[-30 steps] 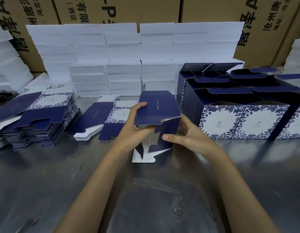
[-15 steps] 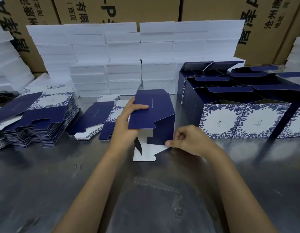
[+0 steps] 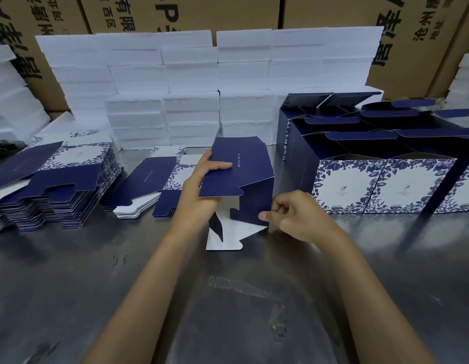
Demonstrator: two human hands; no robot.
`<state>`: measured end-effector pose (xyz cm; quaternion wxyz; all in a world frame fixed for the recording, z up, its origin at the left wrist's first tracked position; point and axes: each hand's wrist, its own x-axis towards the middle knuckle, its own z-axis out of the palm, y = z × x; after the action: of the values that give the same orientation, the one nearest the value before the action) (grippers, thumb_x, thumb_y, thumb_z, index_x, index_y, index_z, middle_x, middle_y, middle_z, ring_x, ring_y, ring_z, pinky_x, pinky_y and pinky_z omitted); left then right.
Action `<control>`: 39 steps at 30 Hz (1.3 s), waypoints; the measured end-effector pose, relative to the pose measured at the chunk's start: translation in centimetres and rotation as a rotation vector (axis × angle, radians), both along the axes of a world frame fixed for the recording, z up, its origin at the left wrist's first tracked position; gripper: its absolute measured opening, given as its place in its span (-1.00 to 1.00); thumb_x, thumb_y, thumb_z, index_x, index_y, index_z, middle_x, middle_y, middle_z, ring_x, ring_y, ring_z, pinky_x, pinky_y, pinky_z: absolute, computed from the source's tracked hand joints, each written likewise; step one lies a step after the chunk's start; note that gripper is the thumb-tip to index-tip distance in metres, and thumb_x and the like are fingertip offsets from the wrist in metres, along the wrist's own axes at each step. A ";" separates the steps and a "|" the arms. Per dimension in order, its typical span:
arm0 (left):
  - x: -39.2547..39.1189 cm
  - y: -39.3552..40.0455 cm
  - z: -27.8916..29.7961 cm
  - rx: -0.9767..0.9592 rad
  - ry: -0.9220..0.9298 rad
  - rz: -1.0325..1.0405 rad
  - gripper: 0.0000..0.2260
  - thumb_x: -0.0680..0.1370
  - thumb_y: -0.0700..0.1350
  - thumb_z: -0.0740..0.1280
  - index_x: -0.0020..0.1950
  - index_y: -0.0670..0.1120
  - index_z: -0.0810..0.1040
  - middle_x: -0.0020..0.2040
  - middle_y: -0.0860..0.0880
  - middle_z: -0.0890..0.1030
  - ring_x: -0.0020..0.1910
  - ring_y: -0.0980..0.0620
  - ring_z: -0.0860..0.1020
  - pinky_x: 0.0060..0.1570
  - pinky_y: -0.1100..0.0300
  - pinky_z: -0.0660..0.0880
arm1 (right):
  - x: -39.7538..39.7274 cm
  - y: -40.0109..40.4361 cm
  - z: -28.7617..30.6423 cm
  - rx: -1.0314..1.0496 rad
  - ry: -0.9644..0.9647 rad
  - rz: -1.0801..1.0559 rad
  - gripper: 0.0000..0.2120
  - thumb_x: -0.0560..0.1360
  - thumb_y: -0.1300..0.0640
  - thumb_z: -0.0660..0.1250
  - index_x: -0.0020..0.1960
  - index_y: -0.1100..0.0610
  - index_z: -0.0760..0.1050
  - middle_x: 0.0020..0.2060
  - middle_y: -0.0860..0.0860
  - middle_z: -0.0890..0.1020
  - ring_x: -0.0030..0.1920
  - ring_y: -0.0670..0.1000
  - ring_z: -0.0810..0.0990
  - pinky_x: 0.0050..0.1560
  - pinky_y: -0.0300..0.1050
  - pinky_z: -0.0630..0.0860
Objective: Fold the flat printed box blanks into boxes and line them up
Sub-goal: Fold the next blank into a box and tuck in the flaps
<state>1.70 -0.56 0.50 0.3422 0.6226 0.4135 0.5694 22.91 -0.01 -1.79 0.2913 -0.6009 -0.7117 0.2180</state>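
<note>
Fingers (image 3: pixel 223 166) of the left hand (image 3: pixel 199 190) are clamped on the top panel of a half-opened box blank (image 3: pixel 241 174), held upright at mid-worktop (image 3: pixel 70 285); the right hand (image 3: pixel 293 216) is pinched on its lower right corner. Flat blanks (image 3: pixel 57 179) are stacked at left, finished boxes (image 3: pixel 385 185) lined up at right. Bottom flaps are judged in hand; tucking the white flap (image 3: pixel 228 240) under is called for next.

— What is the person wearing on the arms?
— No sleeve shows; both forearms are bare right up to the lower edge of the view.
— Any gloves or rings?
— The left hand (image 3: pixel 199 190) and right hand (image 3: pixel 293 216) are both bare, without a watch or band.
</note>
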 end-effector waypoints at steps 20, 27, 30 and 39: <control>0.2 -0.5 0.3 -0.006 0.053 -0.004 -0.60 0.51 -0.39 0.40 0.22 0.03 0.62 0.57 0.12 0.27 0.34 0.42 0.39 0.23 0.43 0.39 | -0.2 -1.4 2.6 0.138 0.402 0.038 -0.63 0.53 0.10 0.48 -0.36 0.09 0.40 -0.44 -0.06 0.38 -0.38 -0.10 0.32 -0.29 -0.30 0.30; 0.0 -0.4 0.4 -0.013 0.055 -0.017 -0.59 0.51 -0.40 0.40 0.22 0.03 0.61 0.57 0.12 0.27 0.26 0.54 0.38 0.13 0.50 0.40 | -0.7 -2.2 4.0 0.187 0.641 0.025 -0.78 0.52 0.15 0.48 -0.20 0.13 0.47 -0.32 -0.12 0.47 -0.26 -0.11 0.40 -0.17 -0.27 0.34; 0.2 -0.7 0.6 -0.013 0.108 -0.019 -0.57 0.52 -0.39 0.38 0.26 0.04 0.59 0.59 0.08 0.24 0.38 0.47 0.32 0.11 0.55 0.34 | -1.7 -2.7 4.3 0.282 0.644 0.022 -0.82 0.49 -0.01 0.47 0.05 -0.02 0.56 0.10 -0.20 0.54 0.19 -0.14 0.50 0.17 -0.19 0.40; -1.2 -1.1 1.7 -0.165 0.354 -0.233 -0.14 0.33 -0.19 0.64 0.46 0.30 0.31 0.63 0.14 -0.05 0.32 0.50 0.34 0.07 0.53 0.43 | -2.1 -2.7 3.5 0.143 0.512 0.129 -0.64 0.51 0.11 0.50 0.25 -0.18 0.58 0.45 -0.27 0.37 0.51 -0.21 0.25 0.54 0.03 0.24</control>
<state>0.53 -1.66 2.19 0.3775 0.7264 0.4375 0.3720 20.78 -2.72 1.73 0.4888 -0.4576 -0.6653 0.3302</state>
